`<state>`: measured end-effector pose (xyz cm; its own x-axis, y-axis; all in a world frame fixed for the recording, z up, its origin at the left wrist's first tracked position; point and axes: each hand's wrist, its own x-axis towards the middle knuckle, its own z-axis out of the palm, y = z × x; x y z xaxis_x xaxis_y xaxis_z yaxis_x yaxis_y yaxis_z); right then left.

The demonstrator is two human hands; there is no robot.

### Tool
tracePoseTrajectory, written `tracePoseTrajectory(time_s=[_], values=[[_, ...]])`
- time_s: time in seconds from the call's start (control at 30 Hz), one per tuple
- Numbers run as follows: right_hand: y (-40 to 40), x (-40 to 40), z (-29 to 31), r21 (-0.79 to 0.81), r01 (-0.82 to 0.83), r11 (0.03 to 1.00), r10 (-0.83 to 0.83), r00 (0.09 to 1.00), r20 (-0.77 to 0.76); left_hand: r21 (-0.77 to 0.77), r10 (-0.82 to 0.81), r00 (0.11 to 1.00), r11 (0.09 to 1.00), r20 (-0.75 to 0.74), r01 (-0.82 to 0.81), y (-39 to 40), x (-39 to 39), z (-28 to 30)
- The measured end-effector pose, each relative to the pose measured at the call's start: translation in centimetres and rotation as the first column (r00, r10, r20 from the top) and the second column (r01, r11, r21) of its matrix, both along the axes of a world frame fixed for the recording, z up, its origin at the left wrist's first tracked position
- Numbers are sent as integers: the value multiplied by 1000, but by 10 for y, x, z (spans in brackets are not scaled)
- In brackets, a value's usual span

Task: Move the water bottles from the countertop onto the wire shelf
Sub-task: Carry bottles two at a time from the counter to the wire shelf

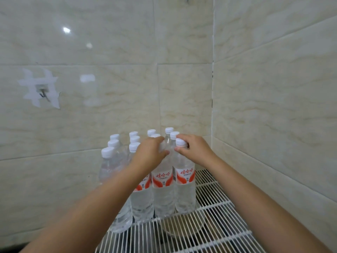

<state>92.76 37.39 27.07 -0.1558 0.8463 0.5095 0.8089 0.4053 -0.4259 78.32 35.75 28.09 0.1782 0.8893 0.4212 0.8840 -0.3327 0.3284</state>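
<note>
Head view: my left hand [150,153] hides the cap of the bottle it grips by the neck; rear bottles [116,161] are partly hidden. My right hand [193,148] pinches the front-right bottle [184,187] below its cap. All stand on the wire shelf [215,212].

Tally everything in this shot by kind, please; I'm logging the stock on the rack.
water bottles: 12, all on the wire shelf
hands: 2, the left hand and the right hand, each gripping a front bottle's top
wall hook: 1
Total: 15
</note>
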Motion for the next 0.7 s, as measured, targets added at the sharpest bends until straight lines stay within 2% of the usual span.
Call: tracePoseTrajectory(time_s=[0.23, 0.3, 0.37, 0.53, 0.7], values=[[-11, -6, -10, 64, 118, 991, -124, 986, 111, 184, 43, 994, 983, -99, -25, -26, -14, 6], [-19, -13, -9, 161, 182, 970, -205, 968, 142, 207, 92, 985, 976, -143, -61, -35, -24, 6], [-26, -29, -8, 327, 165, 931, -210, 971, 110, 238, 142, 979, 966, -147, -105, -45, -39, 3], [-55, -105, -7, 390, -141, 910, 110, 989, 102, 213, 337, 935, 927, -106, -310, -80, -97, -20], [-102, -215, -29, 352, -461, 814, 418, 887, 196, 201, 610, 780, 789, -139, -581, -154, -185, -54]])
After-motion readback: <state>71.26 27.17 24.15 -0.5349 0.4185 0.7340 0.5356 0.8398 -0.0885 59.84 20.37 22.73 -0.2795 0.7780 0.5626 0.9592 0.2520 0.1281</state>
